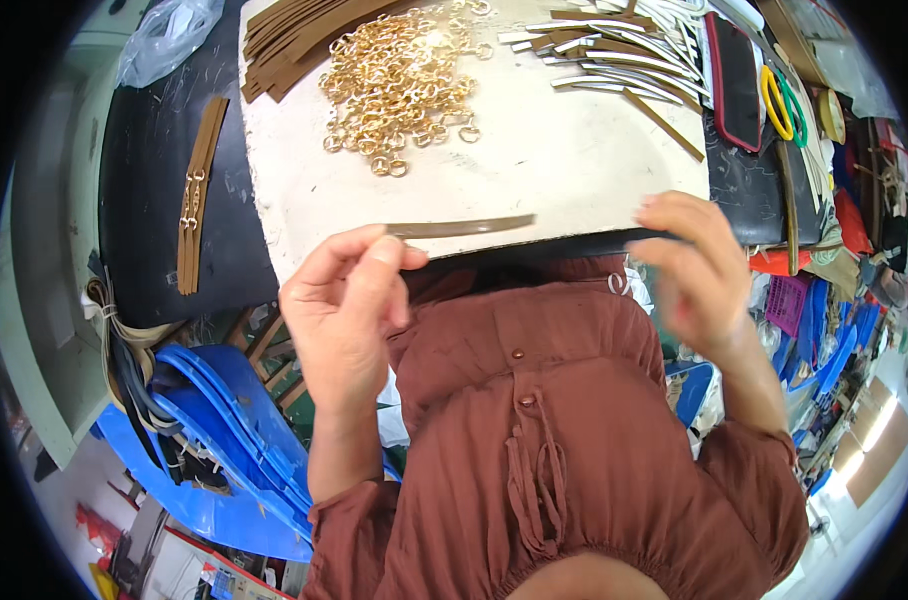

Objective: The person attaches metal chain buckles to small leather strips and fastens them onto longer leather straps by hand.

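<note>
A narrow brown strip (464, 227) is pinched at its left end between the thumb and fingers of my left hand (349, 300). It points to the right over the front of the pale board (554, 180). Off to the right, my right hand (696, 265) is raised with its fingers apart and slightly blurred; nothing shows in it. Beyond the strip lies a heap of gold metal rings and chain links (404, 75). Brown strips (294, 40) are stacked at the far left of the board, and white-edged strips (624, 60) form a pile at the far right.
Brown strips joined by gold links (194, 200) lie on the black tabletop (144, 160) at left. On the right are a phone in a red case (736, 85) and scissors with yellow and green handles (779, 105). Blue plastic chairs (234, 430) stand below left.
</note>
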A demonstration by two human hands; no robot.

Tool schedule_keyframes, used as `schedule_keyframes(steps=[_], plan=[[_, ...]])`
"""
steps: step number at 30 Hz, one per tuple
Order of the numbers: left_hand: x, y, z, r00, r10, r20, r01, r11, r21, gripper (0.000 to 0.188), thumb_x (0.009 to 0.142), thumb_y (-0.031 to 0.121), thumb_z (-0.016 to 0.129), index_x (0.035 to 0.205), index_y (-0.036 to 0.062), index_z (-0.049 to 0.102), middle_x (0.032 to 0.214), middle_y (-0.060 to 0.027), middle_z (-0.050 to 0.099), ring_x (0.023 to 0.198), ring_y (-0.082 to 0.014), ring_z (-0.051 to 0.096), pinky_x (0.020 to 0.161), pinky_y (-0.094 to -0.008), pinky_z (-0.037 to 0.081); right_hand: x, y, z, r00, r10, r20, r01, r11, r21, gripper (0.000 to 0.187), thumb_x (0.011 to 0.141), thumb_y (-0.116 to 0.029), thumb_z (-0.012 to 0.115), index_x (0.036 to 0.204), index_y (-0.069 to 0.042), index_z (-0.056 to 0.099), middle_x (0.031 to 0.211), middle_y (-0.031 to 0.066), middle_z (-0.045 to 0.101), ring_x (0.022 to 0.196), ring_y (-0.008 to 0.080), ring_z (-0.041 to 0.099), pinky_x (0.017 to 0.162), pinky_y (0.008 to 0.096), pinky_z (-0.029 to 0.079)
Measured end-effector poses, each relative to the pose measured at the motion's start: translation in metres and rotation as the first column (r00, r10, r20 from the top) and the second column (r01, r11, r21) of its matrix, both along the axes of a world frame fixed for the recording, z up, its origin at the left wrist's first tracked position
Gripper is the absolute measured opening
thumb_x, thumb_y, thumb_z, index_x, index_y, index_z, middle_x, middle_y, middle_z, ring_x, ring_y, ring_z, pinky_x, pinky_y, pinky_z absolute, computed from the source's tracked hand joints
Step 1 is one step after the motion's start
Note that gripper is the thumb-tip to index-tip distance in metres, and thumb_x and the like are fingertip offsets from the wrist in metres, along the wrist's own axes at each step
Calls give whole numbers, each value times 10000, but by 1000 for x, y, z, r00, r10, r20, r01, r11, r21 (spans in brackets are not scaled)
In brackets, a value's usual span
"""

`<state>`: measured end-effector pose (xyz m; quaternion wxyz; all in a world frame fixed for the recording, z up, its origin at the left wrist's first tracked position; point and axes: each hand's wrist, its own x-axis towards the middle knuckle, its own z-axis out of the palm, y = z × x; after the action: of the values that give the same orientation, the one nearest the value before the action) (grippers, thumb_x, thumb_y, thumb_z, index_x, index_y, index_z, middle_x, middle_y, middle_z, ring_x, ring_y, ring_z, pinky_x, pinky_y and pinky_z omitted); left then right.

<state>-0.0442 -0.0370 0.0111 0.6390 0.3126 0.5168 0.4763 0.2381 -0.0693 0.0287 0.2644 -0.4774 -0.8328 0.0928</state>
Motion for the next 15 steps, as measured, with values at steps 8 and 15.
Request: schedule_keyframes(steps=[8,15], plan=[[19,1,9,986,-165,-38,168,980,108,238,924,-1,605,1155,-58,612,992,-149,705,666,-63,572,593,-184,468,-58,45,-16,970,122,-210,-47,943,329,358,631,-14,717,988,0,700,799,70,638,679,207,613,584,293,484],[20,0,1,996,-37,-87,49,989,139,262,874,-54,656,1133,-73,617,1006,-157,701,772,-93,631,685,-204,516,-74,39,-11,956,52,-288,18,972,236,342,570,52,719,910,18,700,712,51,608,590,183,578,520,286,450]])
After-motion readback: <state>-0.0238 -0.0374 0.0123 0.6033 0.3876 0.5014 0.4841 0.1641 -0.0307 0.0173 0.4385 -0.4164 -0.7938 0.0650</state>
